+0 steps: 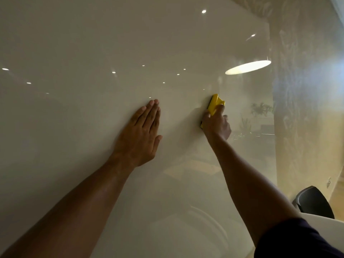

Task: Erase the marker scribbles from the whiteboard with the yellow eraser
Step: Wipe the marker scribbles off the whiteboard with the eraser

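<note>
A glossy whiteboard [93, 53] fills most of the view, with ceiling lights reflected in it. I see no marker scribbles on its surface. My right hand [216, 124] grips the yellow eraser [214, 105] and presses its dark pad flat against the board, right of centre. My left hand [143, 135] lies flat on the board to the left of the eraser, with its fingers straight and together, holding nothing.
The board's right edge [272, 108] meets a patterned wall. A dark chair back [314, 202] and a white table edge [325, 222] sit at the lower right. A round lamp's reflection [247, 67] shows on the board above the eraser.
</note>
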Available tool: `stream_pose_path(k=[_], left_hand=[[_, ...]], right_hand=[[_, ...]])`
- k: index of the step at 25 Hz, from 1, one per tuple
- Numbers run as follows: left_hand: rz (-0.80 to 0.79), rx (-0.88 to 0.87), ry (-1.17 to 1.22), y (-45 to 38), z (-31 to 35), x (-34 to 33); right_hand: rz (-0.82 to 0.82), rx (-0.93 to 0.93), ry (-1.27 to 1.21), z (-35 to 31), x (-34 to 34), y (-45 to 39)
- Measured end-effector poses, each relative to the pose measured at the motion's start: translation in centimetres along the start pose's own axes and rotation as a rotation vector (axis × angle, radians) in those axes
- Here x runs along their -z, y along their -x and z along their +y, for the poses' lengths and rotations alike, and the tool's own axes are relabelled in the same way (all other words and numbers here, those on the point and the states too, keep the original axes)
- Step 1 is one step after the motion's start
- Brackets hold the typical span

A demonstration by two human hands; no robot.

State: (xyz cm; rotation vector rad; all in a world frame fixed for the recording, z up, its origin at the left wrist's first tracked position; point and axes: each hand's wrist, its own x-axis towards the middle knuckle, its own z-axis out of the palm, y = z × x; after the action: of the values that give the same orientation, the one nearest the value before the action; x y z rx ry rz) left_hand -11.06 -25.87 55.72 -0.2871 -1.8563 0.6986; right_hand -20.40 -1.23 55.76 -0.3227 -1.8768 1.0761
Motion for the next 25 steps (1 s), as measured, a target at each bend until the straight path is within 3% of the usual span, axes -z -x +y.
stream_pose_path(k=[1,3,4,5,7,8,9,11,12,13,14,16,17,18,25], left_hand=[[-0.003,0.004,0.019,0.0,-0.1,0.1],[0.022,0.017,0.059,0.1,-0.2,0.1],[0.047,0.029,0.076,0.1,-0.3,0.2],[0.068,0.044,0.09,0.1,-0.4,0.2],[0.075,0.072,0.091,0.2,-0.6,0.2],[0.064,0.074,0.078,0.2,-0.6,0.1],[0.05,0.071,0.067,0.3,-0.5,0.1],[0.046,0.066,0.047,0.2,-0.4,-0.2],[0.048,0.069,0.047,0.2,-0.3,-0.2],[0.052,0.071,0.051,0.2,-0.3,-0.2],[0.054,0.07,0.053,0.2,-0.3,-0.2],[0.049,0.063,0.042,0.2,-0.4,-0.3],[0.041,0.061,0.034,0.2,-0.4,-0.3],[0.031,0.061,0.025,0.2,-0.3,-0.3],[0.038,0.061,0.035,0.3,-0.5,-0.3]], right_hand=[[0.035,0.141,-0.035,-1.9,-0.4,1.1],[0.037,0.622,-0.097,-3.5,-1.3,4.3],[0.046,0.742,-0.084,-3.2,-1.6,4.6],[0.055,0.699,-0.081,-3.0,-1.4,3.9],[0.067,0.204,-0.184,-2.5,-1.3,2.3],[0.067,0.077,-0.193,-2.1,-1.4,2.2],[0.084,0.156,-0.146,-1.8,-1.6,2.7],[0.074,0.672,-0.074,-0.7,-1.7,4.6],[0.054,0.828,-0.032,0.5,-1.7,4.4],[0.042,0.83,-0.001,1.2,-1.4,3.7],[0.041,0.644,-0.006,1.5,-1.1,2.9],[0.035,0.089,-0.096,1.3,-1.2,0.9],[0.023,-0.048,-0.108,1.2,-1.4,0.4],[0.016,-0.065,-0.101,1.0,-1.7,0.5],[0.059,0.275,-0.065,0.1,-2.0,3.7]])
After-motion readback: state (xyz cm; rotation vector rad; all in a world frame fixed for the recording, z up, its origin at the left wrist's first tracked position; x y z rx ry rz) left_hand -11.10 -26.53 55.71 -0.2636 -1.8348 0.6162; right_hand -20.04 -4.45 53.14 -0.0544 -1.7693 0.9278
